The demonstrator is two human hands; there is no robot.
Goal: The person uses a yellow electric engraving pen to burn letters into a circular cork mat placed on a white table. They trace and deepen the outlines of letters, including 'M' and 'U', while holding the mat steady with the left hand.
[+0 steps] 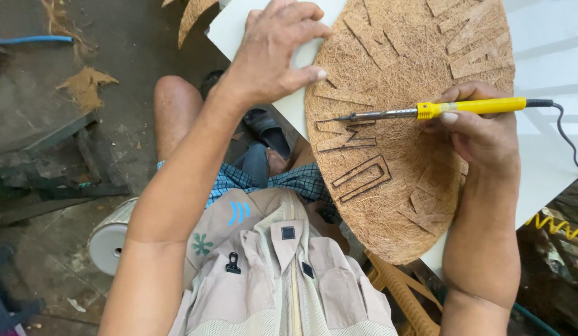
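Left hand: the left hand is laid flat, with the fingers spread and stretched out, partly on the white flat board and partly on the far left edge of the mat; nothing is gripped by it.
Right hand: the right hand is closed around the yellow handle of the soldering iron, with the thumb pressed on the near side of the handle.
Tool: the yellow-handled soldering iron with a thin metal tip is held almost level, pointing to the left; its tip is placed on the mat surface, just beside a burned shape. A black cable is seen leaving the handle at the right.
Mat: the round brown coconut-fibre mat is lying on the white board, in the middle and right of the view, between the two hands. Dark burned outlines are marked on its near left part, and raised fibre shapes are seen on its far part.
Below: a beige vest and blue checked shorts are visible near the camera.
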